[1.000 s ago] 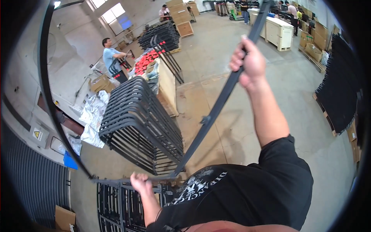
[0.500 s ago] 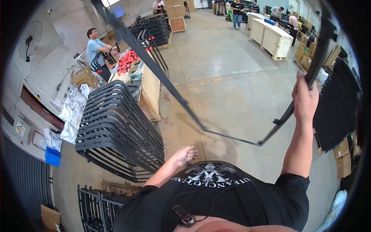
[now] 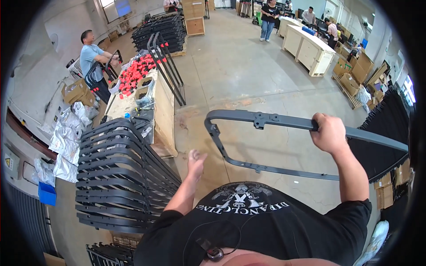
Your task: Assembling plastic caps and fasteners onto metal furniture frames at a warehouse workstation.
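My right hand (image 3: 329,133) is closed round the upper bar of a dark grey tubular metal frame (image 3: 235,115). The frame is a long loop with rounded corners and small brackets, held out over the floor; its far right end runs toward the picture's edge. My left hand (image 3: 195,164) hangs empty, its fingers curled in, short of the frame's rounded end and not touching it. Close by on the left stands a tall stack of similar nested frames (image 3: 106,170).
A wooden workbench (image 3: 166,119) bears red-and-black plastic parts (image 3: 135,73). A person in light blue (image 3: 91,55) stands behind it. Black upright frames (image 3: 166,66) lean at its end. White sacks (image 3: 66,142) line the left wall. Wooden crates (image 3: 306,48) stand far right, dark stacked pieces (image 3: 377,155) nearer.
The held frame has swung down from a raised, upright position to nearly level, its rounded end now on the left. My right hand dropped slightly; my left hand moved left and up.
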